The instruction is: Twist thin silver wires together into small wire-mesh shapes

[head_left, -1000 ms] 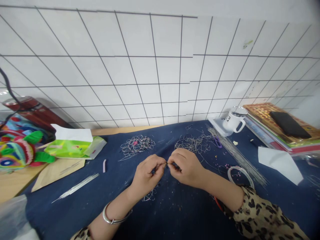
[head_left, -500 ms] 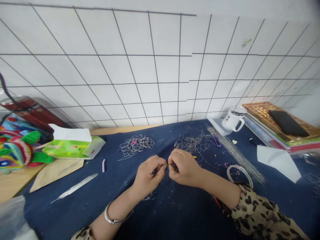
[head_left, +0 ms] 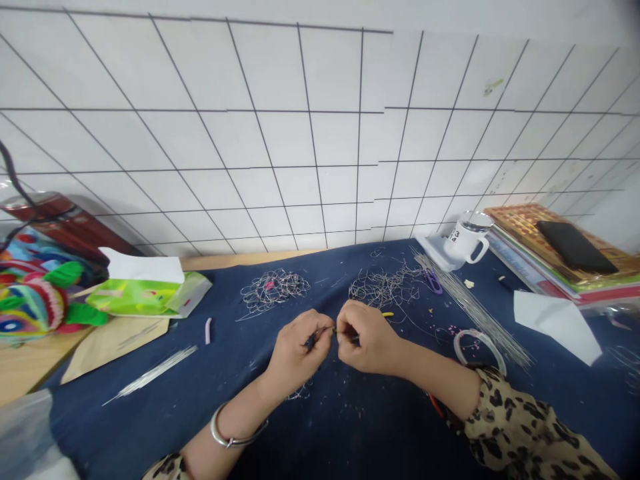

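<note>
My left hand (head_left: 300, 345) and my right hand (head_left: 369, 338) meet over the middle of the dark blue cloth (head_left: 225, 373), each closed in a pinch. Between the fingertips is something tiny and thin, too small to name. Beyond my left hand lies a tangle of wire pieces (head_left: 275, 291) with a pink bit in it. Past my right hand is a second wire tangle (head_left: 385, 288), and a small yellow piece (head_left: 387, 314) shows beside the knuckles. Loose wire scraps (head_left: 301, 391) lie under my left wrist.
On the left are a bundle of straight wires (head_left: 153, 375), a lilac stick (head_left: 208, 331) and a green tissue pack (head_left: 135, 295). To the right lie long wires (head_left: 475, 313), purple-handled scissors (head_left: 434, 283), a clear coil (head_left: 480, 347), a white mug (head_left: 467, 241) and a phone (head_left: 575, 247) on books.
Both hands keep their pinch in nearly the same place. The fingertips have shifted very slightly, with a small gap now showing between the hands.
</note>
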`<state>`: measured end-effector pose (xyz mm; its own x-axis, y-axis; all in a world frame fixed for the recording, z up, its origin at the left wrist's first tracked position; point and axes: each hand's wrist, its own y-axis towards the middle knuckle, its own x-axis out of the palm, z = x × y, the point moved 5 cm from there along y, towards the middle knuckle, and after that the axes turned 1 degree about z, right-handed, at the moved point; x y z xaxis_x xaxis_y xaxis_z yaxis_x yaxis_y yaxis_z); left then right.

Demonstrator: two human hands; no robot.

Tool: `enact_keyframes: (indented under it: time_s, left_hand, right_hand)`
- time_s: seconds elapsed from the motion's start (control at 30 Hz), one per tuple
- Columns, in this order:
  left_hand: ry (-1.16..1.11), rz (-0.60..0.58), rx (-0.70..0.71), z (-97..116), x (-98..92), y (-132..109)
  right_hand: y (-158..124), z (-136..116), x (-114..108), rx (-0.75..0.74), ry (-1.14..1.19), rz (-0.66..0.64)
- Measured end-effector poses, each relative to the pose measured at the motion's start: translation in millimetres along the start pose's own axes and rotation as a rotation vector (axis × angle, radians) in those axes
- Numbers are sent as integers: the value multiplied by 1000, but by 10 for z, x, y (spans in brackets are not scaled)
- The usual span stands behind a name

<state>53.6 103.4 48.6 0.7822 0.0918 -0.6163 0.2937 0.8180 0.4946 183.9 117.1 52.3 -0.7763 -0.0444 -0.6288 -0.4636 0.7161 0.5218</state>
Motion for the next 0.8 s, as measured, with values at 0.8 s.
enact_keyframes:
  time_s: [0.8]
  left_hand:
    - [-460,-102,-434,-295,97,-50]
  right_hand:
    - [125,73,-214,21,-23,-19]
